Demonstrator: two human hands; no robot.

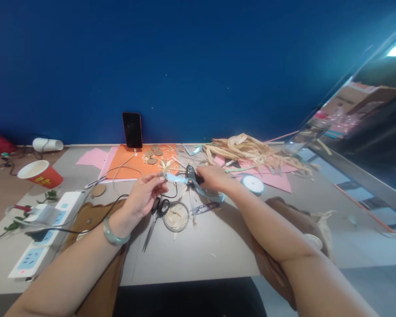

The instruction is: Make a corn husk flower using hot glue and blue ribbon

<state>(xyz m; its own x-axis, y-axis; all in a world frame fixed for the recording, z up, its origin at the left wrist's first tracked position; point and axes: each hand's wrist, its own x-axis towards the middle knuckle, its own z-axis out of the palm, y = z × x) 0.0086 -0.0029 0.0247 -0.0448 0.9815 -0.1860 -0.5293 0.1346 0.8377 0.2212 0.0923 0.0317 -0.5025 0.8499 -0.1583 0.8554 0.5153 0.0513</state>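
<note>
My left hand [144,193] pinches one end of a light blue ribbon [178,178] above the grey table [198,251]. My right hand [214,177] is closed round a dark tool, apparently a glue gun [191,174], held against the ribbon's middle. The ribbon trails down past my right hand. Black-handled scissors [156,215] and a small round clear dish [176,216] with husk scraps lie just below my hands. A green bangle sits on my left wrist.
A black phone [132,129] leans on the blue wall behind orange paper [132,165] with brown discs. Dried husks [251,152] pile on pink paper; a ribbon roll [253,184] lies right. A red cup [39,174] and white power strip [42,240] stand left.
</note>
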